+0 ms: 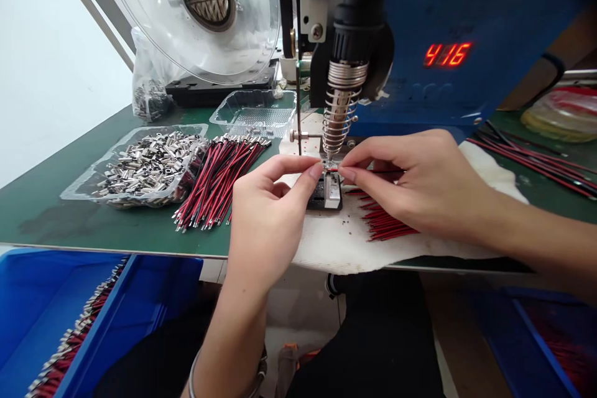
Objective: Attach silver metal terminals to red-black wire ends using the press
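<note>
Beneath the soldering iron tip (329,154), my two hands meet over a small metal fixture (332,191). My left hand (275,211) pinches thumb and forefinger at a small metal connector (325,165), mostly hidden by the fingertips. From the other side, my right hand (410,180) grips a red and black wire (333,169) between thumb and fingers. Its stripped end points left, toward the connector under the tip. A coiled spring (342,106) surrounds the iron above. More red and black wires (387,224) lie below my right hand on a pale cloth (336,249).
Left of my hands are a clear tray (74,189) of metal connectors and a pile of wires (224,180). Behind stand another clear tray (256,111) and a large clear reel (153,6). The blue machine (420,99) displays 416. A blue bin (28,311) sits below the table edge.
</note>
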Tool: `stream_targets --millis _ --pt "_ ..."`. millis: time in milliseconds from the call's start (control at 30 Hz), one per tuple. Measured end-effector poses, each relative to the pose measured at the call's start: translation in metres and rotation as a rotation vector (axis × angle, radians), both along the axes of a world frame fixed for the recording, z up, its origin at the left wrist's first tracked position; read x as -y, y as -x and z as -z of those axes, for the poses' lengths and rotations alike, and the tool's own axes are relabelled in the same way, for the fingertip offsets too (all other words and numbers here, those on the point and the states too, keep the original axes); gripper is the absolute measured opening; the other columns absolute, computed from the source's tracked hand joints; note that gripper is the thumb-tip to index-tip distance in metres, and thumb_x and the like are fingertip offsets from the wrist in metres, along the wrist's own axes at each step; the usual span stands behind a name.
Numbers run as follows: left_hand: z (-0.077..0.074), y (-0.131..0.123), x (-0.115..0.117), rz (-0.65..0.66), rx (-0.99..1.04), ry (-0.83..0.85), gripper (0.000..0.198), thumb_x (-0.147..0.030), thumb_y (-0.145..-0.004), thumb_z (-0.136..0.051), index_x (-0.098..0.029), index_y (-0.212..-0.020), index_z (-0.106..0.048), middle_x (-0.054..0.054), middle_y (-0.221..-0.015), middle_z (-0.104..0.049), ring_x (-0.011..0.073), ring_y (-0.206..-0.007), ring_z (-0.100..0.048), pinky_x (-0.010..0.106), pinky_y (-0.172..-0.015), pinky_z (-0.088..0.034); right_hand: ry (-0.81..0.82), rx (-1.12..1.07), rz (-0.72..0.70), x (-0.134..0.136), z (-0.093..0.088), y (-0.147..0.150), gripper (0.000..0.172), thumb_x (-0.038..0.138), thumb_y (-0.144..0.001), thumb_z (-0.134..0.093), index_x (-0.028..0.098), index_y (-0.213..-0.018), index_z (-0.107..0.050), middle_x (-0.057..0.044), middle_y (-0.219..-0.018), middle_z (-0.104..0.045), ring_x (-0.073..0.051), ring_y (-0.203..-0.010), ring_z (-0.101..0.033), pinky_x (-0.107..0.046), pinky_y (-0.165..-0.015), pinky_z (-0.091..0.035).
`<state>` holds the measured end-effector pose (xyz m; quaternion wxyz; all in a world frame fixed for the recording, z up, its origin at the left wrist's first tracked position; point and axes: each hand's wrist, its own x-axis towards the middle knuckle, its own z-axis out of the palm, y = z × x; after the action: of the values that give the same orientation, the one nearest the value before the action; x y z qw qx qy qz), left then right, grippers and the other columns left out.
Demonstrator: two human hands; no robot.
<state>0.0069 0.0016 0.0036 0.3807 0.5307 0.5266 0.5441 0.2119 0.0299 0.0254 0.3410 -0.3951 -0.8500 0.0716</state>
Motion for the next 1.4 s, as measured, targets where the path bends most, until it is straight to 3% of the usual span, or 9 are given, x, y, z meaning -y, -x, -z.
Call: stream_targets --millis 367,667,900,1133,1400 --pt "-0.0008 0.0003 0.0023 -0.002 0.005 0.007 0.008 -0.033 -0.092 -0.09 -0.025 -0.091 -0.09 -0.004 -0.055 -0.053 0.0085 -0.05 -0.037 0.026 -0.048 -0.021 0.046 -0.007 0.035 0.003 -0.0046 0.0017 0.018 0.026 -0.102 -0.069 0.025 -0.09 -0.082 0.001 -0.068 -0.076 -0.016 -0.051 -0.059 -0.034 -0.058 -0.041" --pt "-0.0014 0.0004 0.002 -0.002 0.011 0.007 0.008 -0.034 -0.092 -0.09 -0.026 -0.091 -0.091 -0.004 -0.055 -0.051 0.0086 -0.051 -0.035 0.027 -0.048 -0.018 0.066 -0.024 0.047 0.005 -0.0038 0.0024 0.017 0.024 -0.103 -0.071 0.024 -0.089 -0.081 0.001 -0.075 -0.08 -0.016 -0.057 -0.066 -0.032 -0.059 -0.044" --pt "-0.0018 -0.0007 0.0022 0.005 0.043 0.026 0.006 -0.031 -0.092 -0.09 -0.026 -0.091 -0.091 -0.004 -0.055 -0.052 0.008 -0.051 -0.033 0.026 -0.047 -0.018 0.107 -0.071 0.045 0.0044 -0.0045 0.0042 0.018 0.023 -0.102 -0.073 0.024 -0.086 -0.081 0.001 -0.07 -0.077 -0.014 -0.053 -0.062 -0.031 -0.054 -0.042" --pt "0.0046 0.0024 0.0019 0.018 0.029 0.037 0.017 -0.043 -0.094 -0.09 -0.026 -0.097 -0.091 0.001 -0.068 -0.071 0.0117 -0.055 -0.047 0.027 -0.05 -0.03 0.088 -0.07 0.057 0.0048 -0.0054 0.0058 0.017 0.023 -0.101 -0.074 0.024 -0.085 -0.081 0.002 -0.067 -0.076 -0.014 -0.05 -0.058 -0.032 -0.053 -0.042" --pt "0.0056 0.0026 0.001 0.005 0.013 0.026 0.017 -0.041 -0.093 -0.09 -0.025 -0.097 -0.09 0.001 -0.068 -0.071 0.0116 -0.054 -0.048 0.026 -0.05 -0.031 0.105 -0.082 0.056 0.0044 -0.0052 0.0055 0.016 0.023 -0.099 -0.072 0.024 -0.086 -0.081 0.002 -0.067 -0.075 -0.015 -0.051 -0.058 -0.032 -0.053 -0.044"
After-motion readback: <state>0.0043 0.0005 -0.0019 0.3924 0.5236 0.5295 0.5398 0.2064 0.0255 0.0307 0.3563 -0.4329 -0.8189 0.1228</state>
